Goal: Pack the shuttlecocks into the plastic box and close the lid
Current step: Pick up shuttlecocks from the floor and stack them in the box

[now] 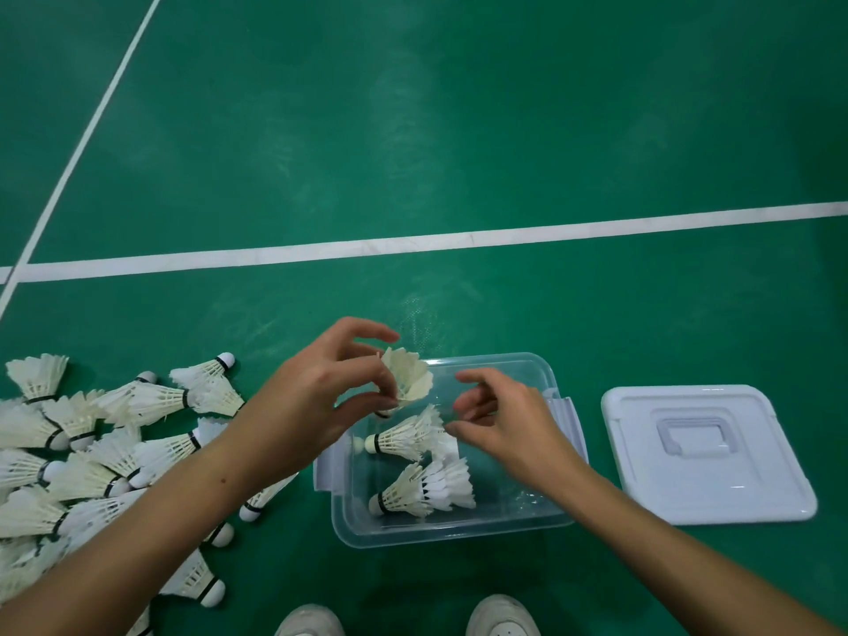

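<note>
A clear plastic box [459, 532] stands open on the green court floor, with two white shuttlecocks [406, 436] [424, 491] lying inside. My left hand [316, 397] pinches a third shuttlecock [408, 376] over the box's far left corner, feathers pointing up and right. My right hand [498, 417] hovers over the box's right half with loosely curled fingers and holds nothing. The box's white lid [706, 452] lies flat on the floor to the right of the box. A pile of several shuttlecocks [92, 447] lies on the floor at the left.
White court lines [413, 245] cross the floor beyond the box. My two white shoes [502, 617] show at the bottom edge, just in front of the box. My left forearm lies over part of the shuttlecock pile.
</note>
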{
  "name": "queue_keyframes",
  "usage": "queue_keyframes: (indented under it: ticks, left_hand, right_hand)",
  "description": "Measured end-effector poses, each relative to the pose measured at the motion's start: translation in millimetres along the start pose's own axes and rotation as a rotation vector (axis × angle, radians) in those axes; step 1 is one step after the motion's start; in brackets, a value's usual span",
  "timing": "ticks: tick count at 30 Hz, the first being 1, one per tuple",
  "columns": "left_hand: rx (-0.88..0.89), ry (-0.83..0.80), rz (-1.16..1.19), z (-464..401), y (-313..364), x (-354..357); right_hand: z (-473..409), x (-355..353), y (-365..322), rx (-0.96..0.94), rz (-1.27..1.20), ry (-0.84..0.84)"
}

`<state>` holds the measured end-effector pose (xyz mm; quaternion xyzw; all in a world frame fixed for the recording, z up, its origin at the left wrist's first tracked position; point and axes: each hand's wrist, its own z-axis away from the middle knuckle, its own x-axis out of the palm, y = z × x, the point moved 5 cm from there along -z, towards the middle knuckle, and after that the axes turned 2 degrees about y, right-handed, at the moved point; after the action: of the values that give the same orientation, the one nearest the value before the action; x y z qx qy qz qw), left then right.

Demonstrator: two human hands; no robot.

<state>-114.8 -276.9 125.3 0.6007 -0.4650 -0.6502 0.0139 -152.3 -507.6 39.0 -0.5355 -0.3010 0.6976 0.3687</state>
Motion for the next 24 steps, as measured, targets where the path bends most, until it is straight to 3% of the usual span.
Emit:
queue_keyframes:
  ticks: [3, 9, 17, 24]
  left_hand:
    - [0.025, -0.044, -0.025, -13.6, 2.0, 13.9]
    - [0.058, -0.108, -0.016, -34.8, 8.6, 39.9]
    - [-0.087, -0.058, 0.145, -30.7, 1.5, 56.7]
    - [-0.252, -0.096, -0.103, -8.6, -2.1, 98.3]
  right_hand:
    - [10.6, -24.4, -20.6, -0.072, -0.103, 0.071]
    - [12.5, -17.7, -46.0, -0.39, 0.194, 0.087]
    - [16.2, -16.7, -19.6, -0.345, 0.267, 0.178]
    - [15.7, -10.5, 15.6, -0.212, 0.499, 0.142]
